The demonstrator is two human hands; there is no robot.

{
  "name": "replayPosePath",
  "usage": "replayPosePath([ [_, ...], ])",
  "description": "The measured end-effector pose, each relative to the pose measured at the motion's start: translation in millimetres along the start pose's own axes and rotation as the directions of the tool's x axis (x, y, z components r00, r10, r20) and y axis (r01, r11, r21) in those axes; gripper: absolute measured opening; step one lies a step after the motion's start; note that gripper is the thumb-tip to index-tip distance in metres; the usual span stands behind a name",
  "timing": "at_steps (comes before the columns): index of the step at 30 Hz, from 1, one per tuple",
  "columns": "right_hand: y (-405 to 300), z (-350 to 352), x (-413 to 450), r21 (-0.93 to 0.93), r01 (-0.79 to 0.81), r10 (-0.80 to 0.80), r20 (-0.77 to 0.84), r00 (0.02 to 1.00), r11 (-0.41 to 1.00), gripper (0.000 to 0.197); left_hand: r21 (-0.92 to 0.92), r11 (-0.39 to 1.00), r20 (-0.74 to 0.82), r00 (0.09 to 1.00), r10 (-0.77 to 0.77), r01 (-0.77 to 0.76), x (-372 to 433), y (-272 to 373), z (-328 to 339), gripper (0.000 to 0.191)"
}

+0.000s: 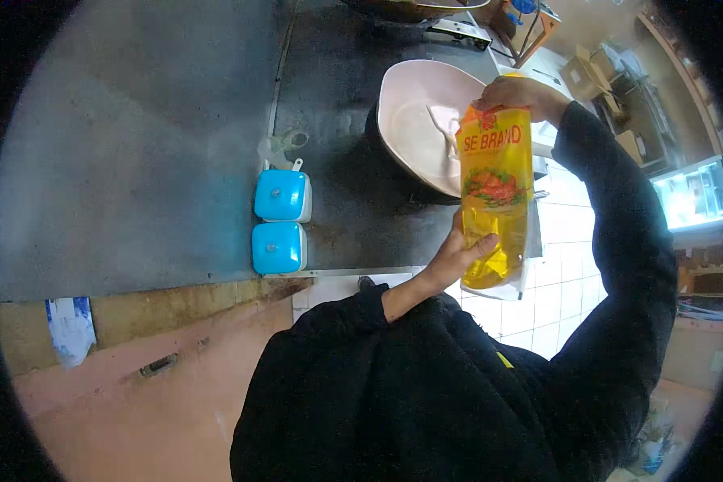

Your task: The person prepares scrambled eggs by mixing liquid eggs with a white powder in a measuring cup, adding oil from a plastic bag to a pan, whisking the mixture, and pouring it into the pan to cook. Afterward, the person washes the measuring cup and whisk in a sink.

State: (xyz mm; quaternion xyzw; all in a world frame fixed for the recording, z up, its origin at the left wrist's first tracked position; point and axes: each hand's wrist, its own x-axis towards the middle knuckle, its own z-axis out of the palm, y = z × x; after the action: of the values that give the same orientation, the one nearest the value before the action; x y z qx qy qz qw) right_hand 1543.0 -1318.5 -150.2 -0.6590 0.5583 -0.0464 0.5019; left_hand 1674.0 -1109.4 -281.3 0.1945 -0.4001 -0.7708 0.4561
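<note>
A tall clear plastic pouch of yellow cooking oil [497,199], bearing print and a picture of food, is held between my two hands. My right hand [524,95] grips its top end. Lower down, my left hand [454,256] clasps the pouch's side, thumb across the front. Just left of the pouch stands a deep pan [412,126] with a pale pink inside and dark outer wall. A small white thing [445,126] lies in it, partly covered by the pouch; I cannot tell what it is. The pan's pale handle [542,150] points right, beyond the pouch.
Two white containers with blue lids [282,194] [279,247] sit on the dark counter [156,150] near its front edge. Behind them lies a crumpled plastic bag [283,147]. A wok [415,11] is at the back. Cardboard boxes [584,75] are beyond the tiled floor [560,229].
</note>
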Motion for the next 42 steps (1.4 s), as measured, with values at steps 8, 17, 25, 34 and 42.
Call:
replayPosePath([
  [8, 33, -19, 22, -0.411, 0.453, -0.354, 0.297, 0.887, 0.791, 0.021, -0.057, 0.995, -0.012, 0.996, 0.083, -0.084, 1, -5, 8, 0.065],
  [17, 22, -17, 20, -0.308, 0.209, -0.097, 0.342, 0.935, 0.928, 0.02, -0.068, 0.99, -0.022, 0.992, 0.124, -0.125, -2, -2, 16, 0.058],
  [25, -1, 7, 20, -0.255, -0.071, 0.123, 0.191, 0.974, 0.964, 0.023, -0.138, 0.988, -0.027, 0.998, 0.063, -0.066, -8, -5, 23, 0.051],
  [34, 12, -14, 6, -0.41, 0.038, 0.072, 0.249, 0.966, 0.911, 0.023, -0.21, 0.976, 0.046, 0.997, 0.064, -0.053, -10, 5, 35, 0.053],
  [42, 24, -29, -1, -0.448, 0.421, -0.236, 0.412, 0.88, 0.789, 0.03, -0.156, 0.987, 0.083, 0.995, 0.061, -0.047, -10, 5, 41, 0.057],
])
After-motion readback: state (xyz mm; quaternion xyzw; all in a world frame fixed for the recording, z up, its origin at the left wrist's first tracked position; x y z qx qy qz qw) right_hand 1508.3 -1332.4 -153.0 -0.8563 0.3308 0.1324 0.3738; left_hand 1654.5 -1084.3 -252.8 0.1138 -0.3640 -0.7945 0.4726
